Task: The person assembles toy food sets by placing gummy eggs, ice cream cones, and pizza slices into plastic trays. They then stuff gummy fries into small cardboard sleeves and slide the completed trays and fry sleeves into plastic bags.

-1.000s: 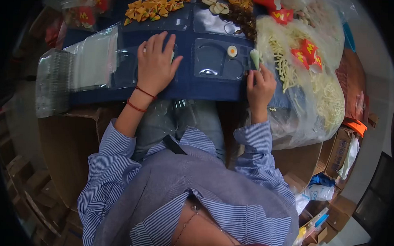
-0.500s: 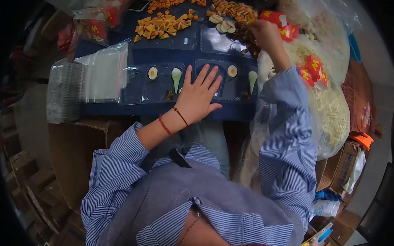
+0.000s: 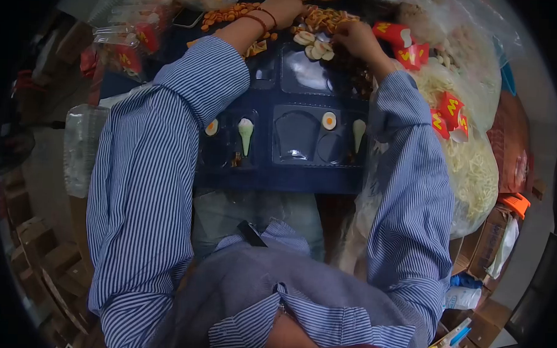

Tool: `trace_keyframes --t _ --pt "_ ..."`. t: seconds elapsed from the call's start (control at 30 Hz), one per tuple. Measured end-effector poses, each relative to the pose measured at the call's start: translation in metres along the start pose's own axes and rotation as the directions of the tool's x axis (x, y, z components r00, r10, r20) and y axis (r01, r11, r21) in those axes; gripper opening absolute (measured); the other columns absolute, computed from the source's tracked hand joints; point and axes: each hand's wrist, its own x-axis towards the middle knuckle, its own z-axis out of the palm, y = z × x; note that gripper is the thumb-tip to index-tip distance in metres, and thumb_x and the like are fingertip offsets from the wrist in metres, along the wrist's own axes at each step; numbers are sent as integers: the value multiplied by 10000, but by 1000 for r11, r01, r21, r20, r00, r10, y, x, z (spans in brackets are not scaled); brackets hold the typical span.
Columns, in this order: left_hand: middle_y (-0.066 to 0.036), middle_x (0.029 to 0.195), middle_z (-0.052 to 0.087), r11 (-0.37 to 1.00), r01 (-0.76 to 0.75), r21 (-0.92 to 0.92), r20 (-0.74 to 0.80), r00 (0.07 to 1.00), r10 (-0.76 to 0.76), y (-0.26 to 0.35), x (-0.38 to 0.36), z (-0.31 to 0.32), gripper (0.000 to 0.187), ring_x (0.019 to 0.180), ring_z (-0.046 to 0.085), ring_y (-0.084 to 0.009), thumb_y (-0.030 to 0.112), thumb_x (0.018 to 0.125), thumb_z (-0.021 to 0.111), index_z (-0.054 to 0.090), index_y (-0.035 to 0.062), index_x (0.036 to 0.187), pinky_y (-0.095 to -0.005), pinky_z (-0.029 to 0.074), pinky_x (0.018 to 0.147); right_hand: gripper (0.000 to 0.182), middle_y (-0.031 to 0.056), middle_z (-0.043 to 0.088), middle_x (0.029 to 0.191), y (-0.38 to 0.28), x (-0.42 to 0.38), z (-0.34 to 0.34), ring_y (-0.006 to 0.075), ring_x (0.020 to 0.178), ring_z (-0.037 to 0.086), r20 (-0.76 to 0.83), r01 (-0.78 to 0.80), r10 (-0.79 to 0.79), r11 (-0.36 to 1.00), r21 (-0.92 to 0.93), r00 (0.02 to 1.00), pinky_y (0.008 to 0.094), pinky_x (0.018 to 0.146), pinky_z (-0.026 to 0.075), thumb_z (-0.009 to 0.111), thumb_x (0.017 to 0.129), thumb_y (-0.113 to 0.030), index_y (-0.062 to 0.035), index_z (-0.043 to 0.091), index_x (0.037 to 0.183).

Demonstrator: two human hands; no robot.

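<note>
My left hand [image 3: 283, 12] reaches to the far end of the table, at the left edge of a pile of small orange-brown pieces [image 3: 324, 17]. Its fingertips are hidden. At the same pile's right side is my right hand [image 3: 359, 39], fingers curled together; anything between them cannot be made out. Pale sliced pieces [image 3: 319, 51] lie just left of it, dark brown pieces [image 3: 363, 79] below. Closer to me, a clear plastic blister tray [image 3: 294, 151] holds a miniature egg [image 3: 329, 120] and a green cone-shaped piece [image 3: 359, 135]. The tray beside it holds another egg [image 3: 212, 127] and cone [image 3: 245, 136].
On the right, a clear bag holds pale strips [image 3: 468, 180], with red cartons [image 3: 453, 112] on top. Stacked clear trays [image 3: 83, 149] stand at the left edge. Small orange discs [image 3: 226, 14] lie at the back. Packed bags [image 3: 132, 46] sit at the far left.
My left hand has left the near trays and moved forward to the orange-brown pile. My right hand has shifted slightly left and nearer, from the dark pieces' upper edge.
</note>
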Motion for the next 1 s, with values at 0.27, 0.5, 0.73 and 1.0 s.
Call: trace_keyframes --t 0.27,0.5,0.73,1.0 --pt "-64 1114 625 810 12 -586 42 999 15 -22 20 14 320 1023 603 -212 239 930 605 586 60 1195 -340 502 894 213 135 702 955 2 6 -3 263 861 679 47 177 -172 972 -154 984 383 746 541 690 863 -206 -83 716 1034" --pt "-45 1094 634 418 16 -908 39 998 48 -47 15 -7 277 998 613 -161 230 964 584 594 64 1185 -299 513 879 255 88 681 1009 6 -16 -30 146 828 657 161 -248 236 411 877 958 268 748 545 606 951 -145 -9 639 1165" --pt "-35 1058 644 40 22 -999 24 999 43 11 -110 -3 222 963 624 -132 207 984 574 608 67 1154 -260 518 865 263 97 669 1014 -32 -86 -54 125 808 625 179 -196 -85 -286 938 980 246 736 532 601 964 -154 15 598 1165" --pt "-26 961 656 453 130 -882 -50 930 -365 29 -266 22 199 830 612 -92 186 950 608 624 39 1083 -232 514 753 247 127 698 979 -65 -205 -40 121 764 649 130 -126 167 -31 992 977 220 689 501 611 955 -169 26 603 1107"
